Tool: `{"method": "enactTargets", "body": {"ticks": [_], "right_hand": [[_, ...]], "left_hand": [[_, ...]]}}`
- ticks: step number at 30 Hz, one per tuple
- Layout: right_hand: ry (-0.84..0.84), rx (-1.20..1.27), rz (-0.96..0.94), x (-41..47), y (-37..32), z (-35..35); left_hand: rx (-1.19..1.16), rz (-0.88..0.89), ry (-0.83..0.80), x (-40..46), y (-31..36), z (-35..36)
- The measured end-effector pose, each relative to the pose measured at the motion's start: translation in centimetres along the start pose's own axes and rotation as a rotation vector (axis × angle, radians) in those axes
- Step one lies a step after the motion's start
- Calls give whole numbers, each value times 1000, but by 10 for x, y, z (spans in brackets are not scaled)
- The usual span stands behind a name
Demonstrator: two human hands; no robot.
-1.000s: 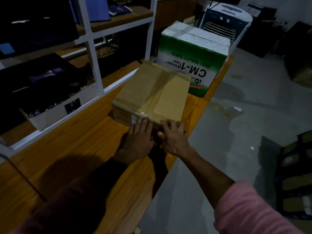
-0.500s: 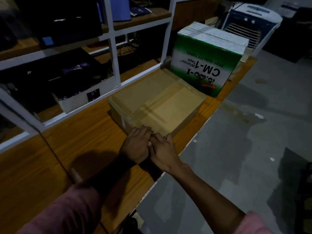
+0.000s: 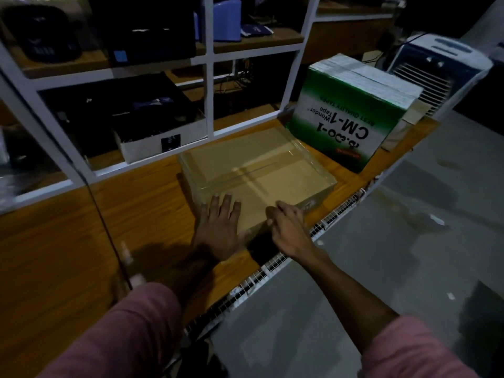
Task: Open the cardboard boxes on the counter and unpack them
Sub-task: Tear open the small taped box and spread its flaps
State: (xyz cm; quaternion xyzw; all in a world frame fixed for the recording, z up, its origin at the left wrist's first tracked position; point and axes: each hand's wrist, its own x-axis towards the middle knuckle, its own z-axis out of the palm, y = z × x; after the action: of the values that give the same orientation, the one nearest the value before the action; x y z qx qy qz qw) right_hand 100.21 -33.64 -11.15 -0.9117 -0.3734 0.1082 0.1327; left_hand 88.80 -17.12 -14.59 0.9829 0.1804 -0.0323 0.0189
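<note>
A flat brown cardboard box, sealed with clear tape, lies on the wooden counter. My left hand rests flat on the box's near edge with straight, spread fingers. My right hand is at the box's near right corner, fingers bent against the top edge; whether it pinches the tape I cannot make out. Behind the brown box stands a taller green and white box printed "CM-1 Wonder Tape", closed, with its lettering upside down.
White-framed shelving runs along the counter's far side, holding dark items and a white tray. An air cooler stands behind the green box. The counter's right edge drops to a grey floor. A dark cable crosses on the left.
My hands were side by side on the box's near edge; now they have spread apart, the left flat on top and the right at the corner. The view has shifted closer.
</note>
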Motion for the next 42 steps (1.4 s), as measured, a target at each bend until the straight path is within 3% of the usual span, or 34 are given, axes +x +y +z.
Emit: {"method": "enactTargets", "body": {"ticks": [6, 11, 15, 20, 27, 33, 39, 42], "right_hand": [[17, -145, -80, 8, -7, 6], [-6, -171, -171, 9, -58, 13], [-55, -163, -333, 3, -94, 31], [-77, -38, -437, 1, -119, 39], [-105, -110, -208, 41, -92, 35], [-74, -109, -177, 86, -88, 28], [-47, -17, -172, 135, -82, 23], [-52, 54, -168, 152, -73, 17]], "left_hand": [[6, -53, -62, -27, -54, 0], [-22, -168, 75, -65, -88, -7], [37, -331, 74, -94, -111, -9], [65, -439, 183, -115, -131, 4], [-127, -588, 135, -103, -115, 9], [-147, -663, 218, -75, -135, -1], [-259, -739, 174, -41, -171, 5], [-337, -785, 253, -35, -179, 6]]}}
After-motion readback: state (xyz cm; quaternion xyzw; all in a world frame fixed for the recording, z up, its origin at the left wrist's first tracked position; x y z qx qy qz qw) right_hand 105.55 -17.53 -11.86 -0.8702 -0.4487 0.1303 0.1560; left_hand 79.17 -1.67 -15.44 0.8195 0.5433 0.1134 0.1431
